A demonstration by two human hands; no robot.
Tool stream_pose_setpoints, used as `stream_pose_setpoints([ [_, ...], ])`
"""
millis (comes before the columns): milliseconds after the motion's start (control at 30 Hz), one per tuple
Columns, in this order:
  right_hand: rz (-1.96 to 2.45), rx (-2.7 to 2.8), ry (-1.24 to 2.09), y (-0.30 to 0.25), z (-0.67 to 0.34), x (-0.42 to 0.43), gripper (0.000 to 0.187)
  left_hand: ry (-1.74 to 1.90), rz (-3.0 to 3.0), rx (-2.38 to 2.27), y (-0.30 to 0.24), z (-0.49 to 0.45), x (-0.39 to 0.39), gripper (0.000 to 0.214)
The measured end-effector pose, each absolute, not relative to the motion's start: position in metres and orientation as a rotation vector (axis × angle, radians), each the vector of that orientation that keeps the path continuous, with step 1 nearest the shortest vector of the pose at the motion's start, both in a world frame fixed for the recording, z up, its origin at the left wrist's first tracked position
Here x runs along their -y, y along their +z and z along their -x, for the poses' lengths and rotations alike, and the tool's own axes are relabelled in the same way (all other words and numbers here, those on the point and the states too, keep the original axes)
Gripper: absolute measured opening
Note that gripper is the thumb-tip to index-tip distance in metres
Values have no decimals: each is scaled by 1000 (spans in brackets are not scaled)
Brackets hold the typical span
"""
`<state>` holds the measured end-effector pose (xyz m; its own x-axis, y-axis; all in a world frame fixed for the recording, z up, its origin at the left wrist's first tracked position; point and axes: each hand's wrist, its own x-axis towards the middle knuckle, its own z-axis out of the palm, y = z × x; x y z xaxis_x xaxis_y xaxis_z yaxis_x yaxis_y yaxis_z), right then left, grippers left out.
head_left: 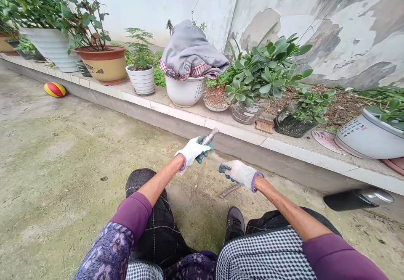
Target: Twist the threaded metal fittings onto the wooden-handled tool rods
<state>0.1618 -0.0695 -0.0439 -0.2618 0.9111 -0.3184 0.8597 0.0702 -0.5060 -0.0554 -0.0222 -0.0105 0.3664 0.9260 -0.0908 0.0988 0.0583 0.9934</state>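
Where the silvery piece (208, 138) sits: in the left hand (192, 150), raised off the ground, its pale end pointing toward the ledge (233, 132).
Left fingers: curled closely around the piece, probably to steady it while leaving the far end free.
Right hand (240, 173): near the piece but apart from it, fingers bent inward; blur hides their tips, so I cannot tell whether they hold anything.
Gloves: white knit with teal-coated fingers and purple cuffs; the coating likely helps the grip.
Silvery surface: shiny and finely patterned, slim and long; its exact material is unclear.
Brown strip (230, 190): thin and straight, lying on the ground below the right hand.
Ground (78, 154): rough concrete, tinged green.
Ledge edge: smooth pale tiles, its raised top presumably keeping the pots off the floor.
White pot (184, 91): rounded, on the ledge, with a crumpled grey cloth (195, 51) draped over it, perhaps as a cover.
Brush (264, 124): flat wooden back, stiff-looking bristles, set between planters.
Black flask (347, 200): smooth cylinder with a silvery end, near the ledge's foot.
Ball (54, 89): red and yellow, off left beside the ledge.
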Motion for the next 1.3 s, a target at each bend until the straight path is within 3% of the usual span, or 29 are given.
stream_pose_setpoints([
  [200, 1853, 2248, 932, -49, -164, 67, 23, 825, -1391, -1091, -4, 56, 28, 42],
  [500, 1865, 2390, 774, -51, -165, 64, 26, 783, -1395, -1127, 3, 54, 31, 32],
  [867, 1858, 2538, 604, -50, -165, 63, 26, 787, -1431, -1079, -5, 55, 29, 36],
  [1300, 1838, 2549, 588, -48, -166, 60, 26, 863, -1454, -1087, -6, 56, 27, 26],
])
